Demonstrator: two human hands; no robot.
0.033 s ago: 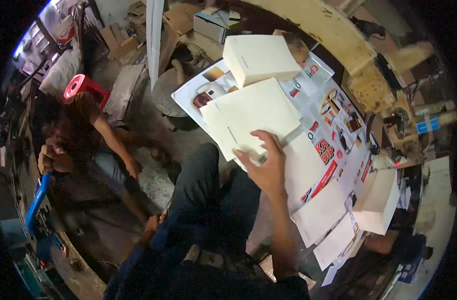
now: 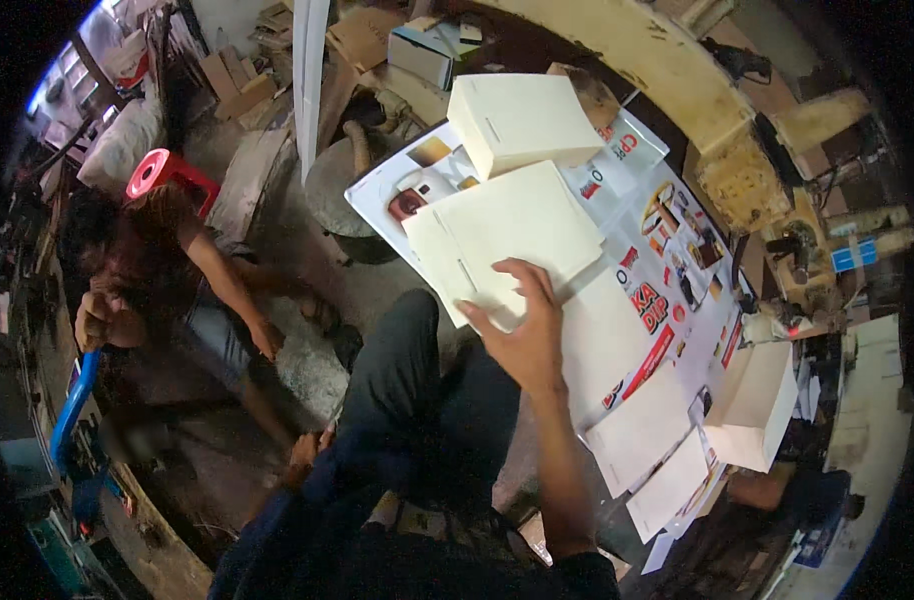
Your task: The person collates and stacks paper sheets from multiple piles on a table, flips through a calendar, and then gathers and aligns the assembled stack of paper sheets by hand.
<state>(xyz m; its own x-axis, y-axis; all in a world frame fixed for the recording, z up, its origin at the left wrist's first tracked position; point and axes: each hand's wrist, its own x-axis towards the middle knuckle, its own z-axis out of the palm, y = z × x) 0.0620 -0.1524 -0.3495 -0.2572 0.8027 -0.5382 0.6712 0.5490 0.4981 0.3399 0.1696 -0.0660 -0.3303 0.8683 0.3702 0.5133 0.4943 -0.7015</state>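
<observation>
My right hand [image 2: 529,335] rests on the lower corner of a cream stapled paper stack [image 2: 512,225], thumb and fingers spread apart, not wrapped round anything. A staple-like dark line runs near the stack's left side. My left hand [image 2: 304,452] is low beside my thigh, its fingers curled together in shadow; whatever may be in them is too dim to tell. Behind the flat stack stands a thick cream paper block [image 2: 525,120]. More pale sheets [image 2: 637,425] lie nearer me, beside another thick paper block [image 2: 752,405] at the right.
A printed poster sheet [image 2: 692,240] lies under the papers. Yellowish machinery [image 2: 742,180] borders the far right. At left a person [image 2: 142,240] sits low near a blue curved handle [image 2: 72,410] and a red plastic stool [image 2: 167,178]. Cardboard boxes [image 2: 422,55] stand behind.
My right hand has shifted very slightly to the left on the stack. The papers and my left hand look the same.
</observation>
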